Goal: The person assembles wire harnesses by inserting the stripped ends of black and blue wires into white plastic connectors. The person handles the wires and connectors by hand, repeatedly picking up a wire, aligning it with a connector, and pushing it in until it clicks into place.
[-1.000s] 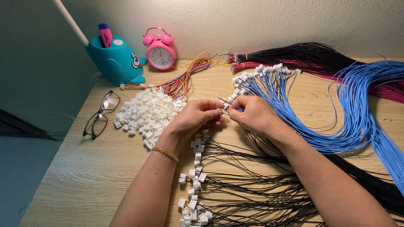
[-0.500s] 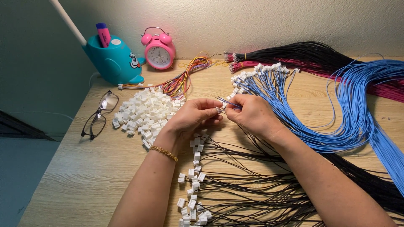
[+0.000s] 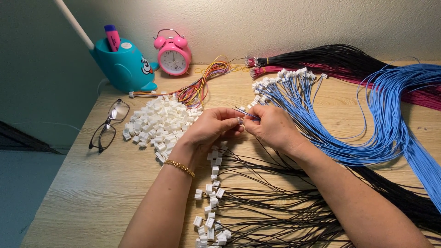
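Head view, single moment. Both hands meet at the middle of the wooden table (image 3: 82,193). Left hand (image 3: 212,127) pinches a small white connector housing (image 3: 240,121) between thumb and fingertips, narrow grip, closed on the part. Right hand (image 3: 272,126) pinches the ends of thin wires (image 3: 245,113), blue and dark, fingers closed on them just behind their tips; the tips sit at or touching the housing. Whether they are seated inside it cannot be told, the part is too small and half hidden by fingers.

Surroundings: pile of loose white housings (image 3: 161,121) just left of the left hand; fan of black wires (image 3: 275,202) with housings already fitted lying below the hands; bundle of blue wires (image 3: 376,119) to the right, running under the right forearm; black and red bundle (image 3: 330,59) at the far edge; multicoloured wire set (image 3: 202,85) beyond the pile. Glasses (image 3: 108,126), teal pen holder (image 3: 124,66) and pink alarm clock (image 3: 173,54) at the left and back, well apart from the work.

Handling judgement: housing is very light, rigid plastic, smooth and easily dropped or flicked away; best held by its flat sides, opening left clear. Wires are limp and springy, negligible weight; hold close behind the metal end so it does not buckle. Terminals probably bend easily under side load.
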